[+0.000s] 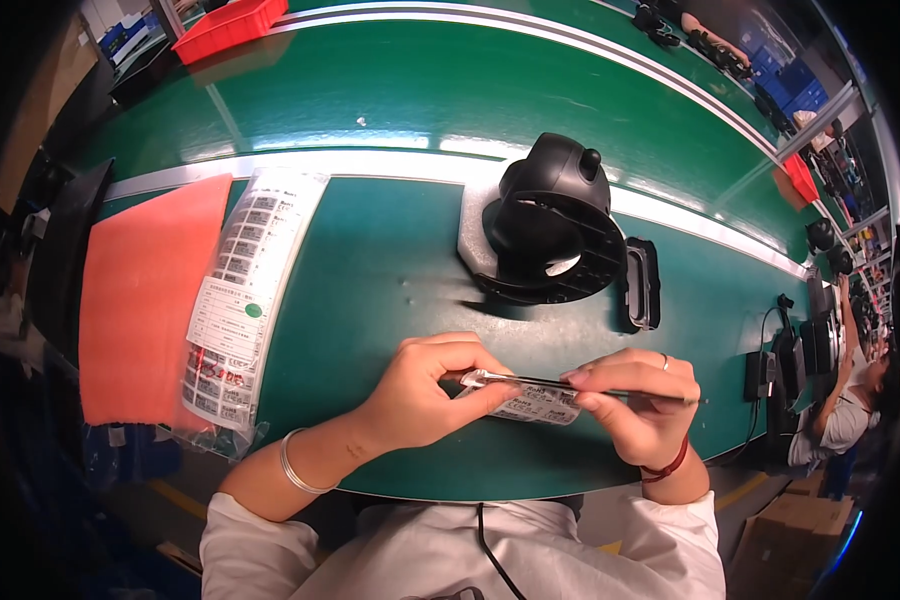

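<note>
My left hand (425, 392) pinches the folded left end of a small sheet of labels (538, 403), white with grey printed stickers, held just above the table's near edge. My right hand (642, 400) is closed round slim dark tweezers (630, 391), its fingertips at the sheet's right end. The tweezers lie along the sheet's top edge; their tip is too small to make out. Beyond my hands stands a black rounded device housing (560, 225) with an open front. Beside it, on the right, lies a black oblong frame part (642, 285).
A long bagged stack of label sheets (245, 290) lies at left, partly over an orange sheet (135, 310). Past the green table (370, 270) runs a green conveyor (390, 85) with a red bin (228, 28). A co-worker (845, 425) sits at far right near black devices.
</note>
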Tool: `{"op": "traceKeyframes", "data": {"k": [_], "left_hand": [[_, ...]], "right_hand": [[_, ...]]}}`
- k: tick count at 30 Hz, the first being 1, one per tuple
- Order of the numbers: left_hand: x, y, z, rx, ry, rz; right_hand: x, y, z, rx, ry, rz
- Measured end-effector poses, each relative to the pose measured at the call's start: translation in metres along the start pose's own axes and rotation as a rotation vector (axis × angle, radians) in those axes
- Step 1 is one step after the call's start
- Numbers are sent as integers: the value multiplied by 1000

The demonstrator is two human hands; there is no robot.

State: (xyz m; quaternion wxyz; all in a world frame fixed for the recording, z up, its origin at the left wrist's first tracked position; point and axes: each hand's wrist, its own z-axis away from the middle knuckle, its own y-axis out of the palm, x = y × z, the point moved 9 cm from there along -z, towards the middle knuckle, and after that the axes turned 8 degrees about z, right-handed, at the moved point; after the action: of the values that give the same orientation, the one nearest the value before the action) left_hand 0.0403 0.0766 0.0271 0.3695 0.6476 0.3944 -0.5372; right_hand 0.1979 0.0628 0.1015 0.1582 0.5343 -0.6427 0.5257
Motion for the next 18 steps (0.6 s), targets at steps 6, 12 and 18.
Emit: {"op": "traceKeyframes", "data": {"k": [6, 12, 18], "left_hand": [[-11, 0, -1, 13, 101, -61], [-8, 0, 1, 17, 110, -58], [-12, 2, 1, 29, 128, -62]], "right_hand": [[-25, 3, 3, -21, 242, -269], [-42, 13, 9, 2, 447, -529], [-50, 16, 10, 31, 549, -585]]}}
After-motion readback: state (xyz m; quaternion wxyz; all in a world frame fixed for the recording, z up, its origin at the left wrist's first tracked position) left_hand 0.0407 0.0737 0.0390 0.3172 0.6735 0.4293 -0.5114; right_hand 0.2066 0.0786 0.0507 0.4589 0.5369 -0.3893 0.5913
